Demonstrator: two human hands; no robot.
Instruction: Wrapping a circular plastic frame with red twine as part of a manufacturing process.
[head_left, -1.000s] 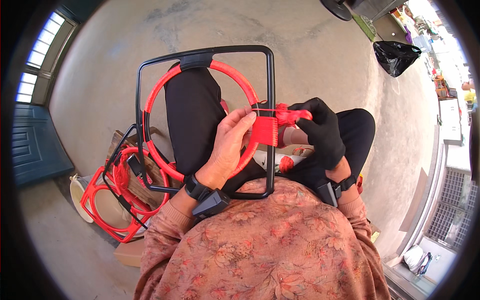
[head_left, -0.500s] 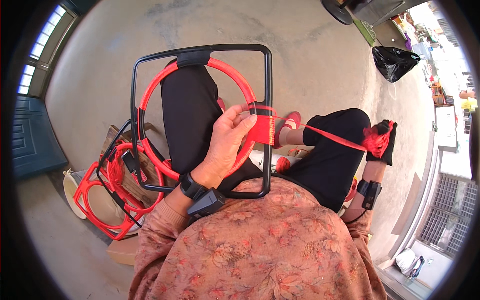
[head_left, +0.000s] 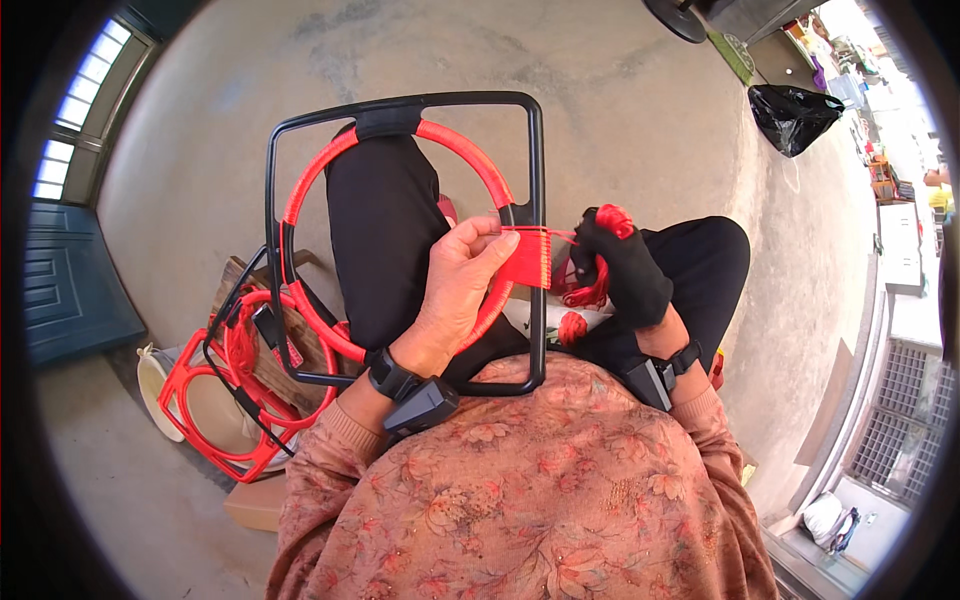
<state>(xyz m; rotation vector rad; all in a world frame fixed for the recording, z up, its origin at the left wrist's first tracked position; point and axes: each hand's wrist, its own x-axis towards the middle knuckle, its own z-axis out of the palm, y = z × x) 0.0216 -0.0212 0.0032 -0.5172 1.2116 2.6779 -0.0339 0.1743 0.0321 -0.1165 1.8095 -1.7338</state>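
Head camera looked straight down onto the lap, and the work in hand was wrapping: the black square metal frame (head_left: 535, 240) stood across the knees at centre frame, with a ring (head_left: 395, 235) inside it already bound in red cord. The left hand (head_left: 455, 290), bare, was curled with thumb and fingertips (head_left: 495, 240) pinched on the fresh block of red wraps (head_left: 530, 258) on the frame's right-hand bar, holding them tight. Just right of that bar, the right hand (head_left: 625, 265), in a black glove, was closed round a bundle of red cord (head_left: 612, 218), a short taut strand running from it to the wraps. By the look of it, this was mid-turn on the binding; the next pass would call for steady tension, the pinch kept firm so the laid turns did not slacken, and the bundle fed cleanly through the frame.

A small red cord ball (head_left: 570, 326) lay on the lap below the gloved hand. At lower left of the frame sat finished red-wrapped frames (head_left: 215, 400) stacked on a pale round tub (head_left: 160, 385), against a brown carton (head_left: 262, 500). A tied black plastic bag (head_left: 790, 115) rested on the concrete at upper right. No labels or signs could be read anywhere; the far right edge was too bent and small to tell.
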